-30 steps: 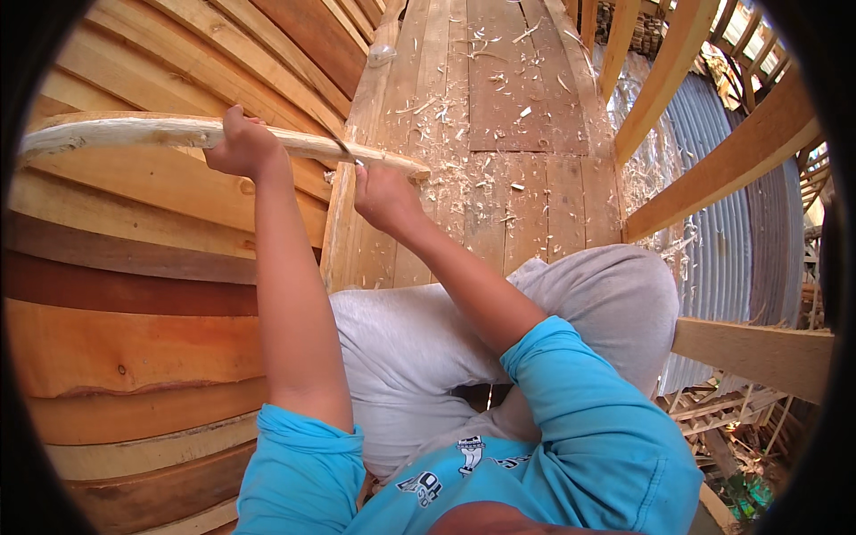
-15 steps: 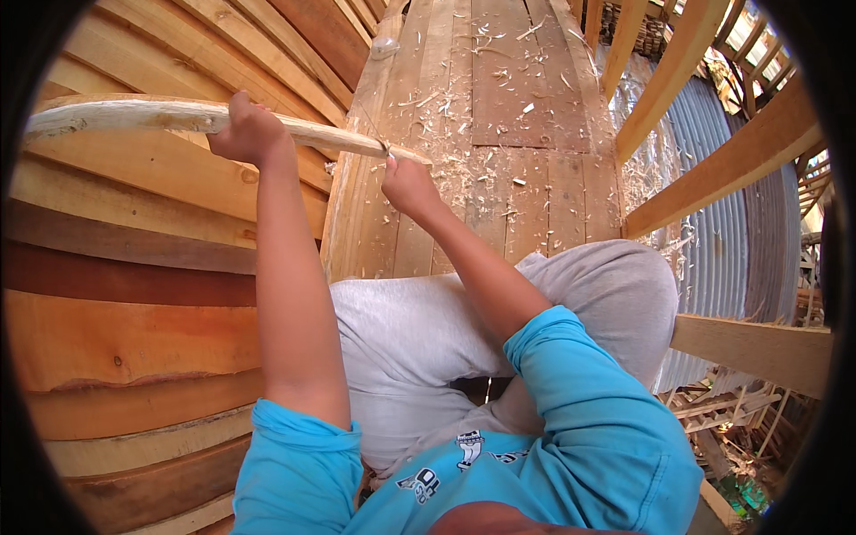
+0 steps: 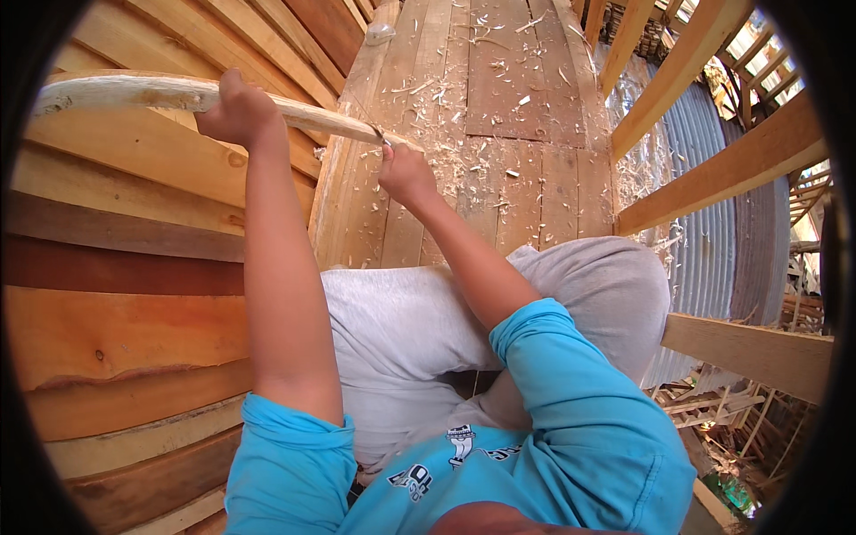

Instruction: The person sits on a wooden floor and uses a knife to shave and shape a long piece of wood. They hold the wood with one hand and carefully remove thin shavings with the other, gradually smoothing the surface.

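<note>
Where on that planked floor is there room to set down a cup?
The barest patch of the planked floor lies below the end of the pale curved stick, between the stacked boards at left, the right forearm and the grey trousers. It's crowded beyond the right hand, where wood shavings litter the planks.

Left of the plank floor (image 3: 562,196) stands a wall of overlapping boards (image 3: 125,330); along the floor's right side slant timber posts (image 3: 727,167), grey corrugated sheeting (image 3: 700,259) beyond them. Below the floor's right edge lies what seems scrap wood (image 3: 718,408).
</note>
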`<state>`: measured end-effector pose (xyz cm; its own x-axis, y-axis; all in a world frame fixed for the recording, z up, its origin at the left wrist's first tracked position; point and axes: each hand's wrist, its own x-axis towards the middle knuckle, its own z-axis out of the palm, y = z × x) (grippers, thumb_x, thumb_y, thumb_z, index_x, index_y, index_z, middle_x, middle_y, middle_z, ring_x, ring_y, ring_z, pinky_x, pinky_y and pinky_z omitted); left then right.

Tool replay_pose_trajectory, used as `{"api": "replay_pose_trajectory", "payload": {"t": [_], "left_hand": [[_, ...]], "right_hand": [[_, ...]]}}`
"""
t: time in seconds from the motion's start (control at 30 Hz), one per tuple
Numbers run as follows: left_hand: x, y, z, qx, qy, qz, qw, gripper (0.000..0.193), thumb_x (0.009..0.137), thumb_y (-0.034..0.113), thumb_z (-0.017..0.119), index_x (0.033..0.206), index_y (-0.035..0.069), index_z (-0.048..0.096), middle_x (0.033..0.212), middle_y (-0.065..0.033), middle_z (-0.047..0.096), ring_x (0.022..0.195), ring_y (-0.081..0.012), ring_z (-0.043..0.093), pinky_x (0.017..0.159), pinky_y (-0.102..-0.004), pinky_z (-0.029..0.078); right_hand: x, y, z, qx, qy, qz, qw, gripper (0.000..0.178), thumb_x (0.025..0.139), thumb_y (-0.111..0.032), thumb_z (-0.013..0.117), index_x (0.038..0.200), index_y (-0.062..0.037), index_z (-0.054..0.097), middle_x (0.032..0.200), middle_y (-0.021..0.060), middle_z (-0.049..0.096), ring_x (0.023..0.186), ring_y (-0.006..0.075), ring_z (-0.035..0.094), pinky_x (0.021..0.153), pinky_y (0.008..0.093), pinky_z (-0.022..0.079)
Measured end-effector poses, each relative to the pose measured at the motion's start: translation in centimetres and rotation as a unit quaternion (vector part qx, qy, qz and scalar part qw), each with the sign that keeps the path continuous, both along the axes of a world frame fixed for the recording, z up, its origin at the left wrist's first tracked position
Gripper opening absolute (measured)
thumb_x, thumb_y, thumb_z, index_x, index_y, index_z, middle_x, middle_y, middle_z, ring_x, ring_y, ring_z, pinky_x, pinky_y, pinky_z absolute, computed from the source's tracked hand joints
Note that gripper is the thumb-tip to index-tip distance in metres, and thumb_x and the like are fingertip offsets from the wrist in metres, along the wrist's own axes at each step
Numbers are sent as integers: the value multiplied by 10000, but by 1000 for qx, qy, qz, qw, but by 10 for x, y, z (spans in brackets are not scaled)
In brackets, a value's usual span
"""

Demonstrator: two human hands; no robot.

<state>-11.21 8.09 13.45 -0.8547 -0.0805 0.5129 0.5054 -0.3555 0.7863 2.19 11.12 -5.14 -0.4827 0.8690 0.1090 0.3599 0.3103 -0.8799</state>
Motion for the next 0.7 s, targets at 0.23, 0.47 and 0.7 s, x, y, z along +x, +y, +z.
{"api": "replay_pose_trajectory", "payload": {"t": [0.23,0.47,0.7], "left_hand": [[5,5,1,4,-12,5,1000,153,781,32,643,739,-63,530,605,-120,559,534,-219,548,552,-350,475],[-1,-3,1,16,30,15,999,140,780,21,640,754,-62,531,601,-115,555,534,-217,551,541,-349,463],[2,-4,2,1,5,12,1000,137,786,22,636,765,-60,530,603,-115,554,536,-216,551,547,-352,466]], "right_hand": [[0,3,-11,-15,19,32,999,463,1010,-297,413,866,76,646,825,327,648,818,501,636,774,556,501],[-10,-15,12,16,13,42,999,456,1015,-292,403,892,74,645,855,324,650,808,493,642,755,536,516],[-5,-24,33,40,10,62,997,450,1023,-297,399,905,62,643,841,305,660,822,469,656,769,536,521]]}}
